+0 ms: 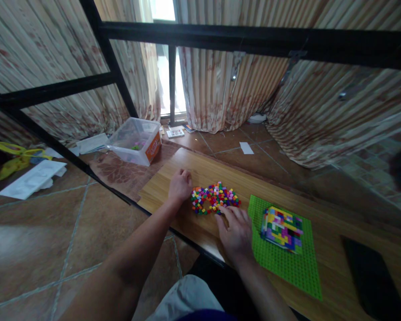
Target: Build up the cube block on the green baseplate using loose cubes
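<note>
A pile of small colourful toy bricks lies spread on the wooden table. At its left edge rests my left hand, its fingers curled in; whatever they may hold is hidden. My right hand reaches over the near right side of the pile. Its fingertips are at the bricks, the thumb stands a little apart from the index finger, and no brick shows between them. To the right of that hand lies a green studded baseplate, bearing a low multicoloured brick build.
The narrow wooden table carries a dark flat object at its right. Beyond its left end, a clear plastic bin with a few pieces sits on a mat. Black metal bars cross in front of the curtains.
</note>
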A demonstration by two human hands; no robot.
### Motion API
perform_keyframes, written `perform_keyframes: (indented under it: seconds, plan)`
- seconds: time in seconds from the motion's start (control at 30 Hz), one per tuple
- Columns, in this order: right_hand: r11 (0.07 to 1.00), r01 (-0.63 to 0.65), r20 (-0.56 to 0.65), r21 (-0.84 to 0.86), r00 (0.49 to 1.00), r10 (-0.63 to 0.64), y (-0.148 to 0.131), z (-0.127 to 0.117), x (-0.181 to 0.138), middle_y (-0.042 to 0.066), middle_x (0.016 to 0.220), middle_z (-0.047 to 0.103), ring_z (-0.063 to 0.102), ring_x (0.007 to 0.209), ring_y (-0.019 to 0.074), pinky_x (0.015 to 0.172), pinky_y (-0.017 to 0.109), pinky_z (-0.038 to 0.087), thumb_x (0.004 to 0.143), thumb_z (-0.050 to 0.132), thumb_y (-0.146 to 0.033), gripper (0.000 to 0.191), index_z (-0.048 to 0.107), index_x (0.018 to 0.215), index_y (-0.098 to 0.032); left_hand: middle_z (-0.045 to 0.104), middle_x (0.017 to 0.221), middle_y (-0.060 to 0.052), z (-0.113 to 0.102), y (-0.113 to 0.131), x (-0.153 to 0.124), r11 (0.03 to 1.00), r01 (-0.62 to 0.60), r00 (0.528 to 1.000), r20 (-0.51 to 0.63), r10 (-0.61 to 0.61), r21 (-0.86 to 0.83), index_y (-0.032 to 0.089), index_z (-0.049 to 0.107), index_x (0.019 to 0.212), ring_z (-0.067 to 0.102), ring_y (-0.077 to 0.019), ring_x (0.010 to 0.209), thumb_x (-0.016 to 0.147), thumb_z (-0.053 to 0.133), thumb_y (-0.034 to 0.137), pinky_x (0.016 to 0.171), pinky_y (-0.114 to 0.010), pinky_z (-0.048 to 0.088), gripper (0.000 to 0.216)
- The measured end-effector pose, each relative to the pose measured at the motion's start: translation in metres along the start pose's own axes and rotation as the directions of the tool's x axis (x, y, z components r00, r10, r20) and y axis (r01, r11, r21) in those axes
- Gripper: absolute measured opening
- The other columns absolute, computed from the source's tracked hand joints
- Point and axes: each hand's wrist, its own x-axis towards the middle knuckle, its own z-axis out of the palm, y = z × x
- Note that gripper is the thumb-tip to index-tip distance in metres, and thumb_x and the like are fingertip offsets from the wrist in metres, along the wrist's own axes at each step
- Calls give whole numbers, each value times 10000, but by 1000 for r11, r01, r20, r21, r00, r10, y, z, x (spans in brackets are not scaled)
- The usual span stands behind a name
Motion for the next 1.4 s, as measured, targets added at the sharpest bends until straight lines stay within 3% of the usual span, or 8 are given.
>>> perform_keyframes:
  seconds: [0.17, 0.37, 0.7, 0.87, 1.1, 1.4]
  plan:
    - [999, -19, 32, -42, 999, 20, -3, 18, 10, 79, 967, 665, 526, 955, 238, 828, 382, 389, 932, 563, -313, 200, 700, 1037, -212, 625, 1032, -85, 0, 0, 0, 1000, 3, 1000, 0, -3, -8, 196, 671, 955, 616, -204, 959, 905, 478, 157, 845, -308, 490, 204]
    - [999, -22, 24, -29, 999, 23, -3, 20, 8, 75, 984, 674, 536, 958, 231, 835, 376, 387, 940, 543, -255, 173, 704, 994, -218, 627, 1019, -90, -1, 1, 0, 1000, 1, 1000, 4, -1, 4, 188, 677, 941, 618, -210, 953, 911, 464, 166, 836, -309, 491, 216]
    - [954, -101, -36, 283, 993, 116, 0, -14, -17, 54, 900, 691, 625, 864, 178, 794, 319, 495, 942, 485, -208, 186, 666, 984, -201, 637, 1055, -79, 0, -2, 1, 1000, -4, 1000, -12, 4, -30, 208, 678, 942, 620, -213, 991, 895, 477, 161, 861, -309, 489, 212]
    - [946, -145, 18, 290, 989, 146, 3, -31, -38, 66, 986, 710, 659, 940, 183, 838, 337, 533, 965, 465, -222, 248, 669, 1108, -216, 639, 1057, -80, 2, -4, 2, 1000, -6, 1000, -23, 6, -13, 209, 683, 963, 623, -211, 990, 895, 469, 169, 850, -305, 489, 228]
    - [924, -241, 21, 296, 969, 246, 16, -45, -56, 60, 1008, 741, 702, 941, 192, 824, 332, 572, 970, 469, -300, 259, 704, 1061, -242, 647, 1060, -84, 3, -6, 4, 1000, -2, 999, -39, 2, -8, 214, 687, 978, 629, -221, 982, 888, 482, 192, 839, -316, 493, 225]
    - [843, -461, -49, 277, 870, 491, 48, -66, -64, 69, 996, 755, 716, 895, 215, 814, 363, 568, 919, 521, -448, 303, 711, 990, -224, 651, 1056, -96, -1, -4, 5, 1000, -7, 999, -31, 8, 22, 201, 685, 972, 635, -226, 938, 891, 471, 214, 796, -319, 493, 230]
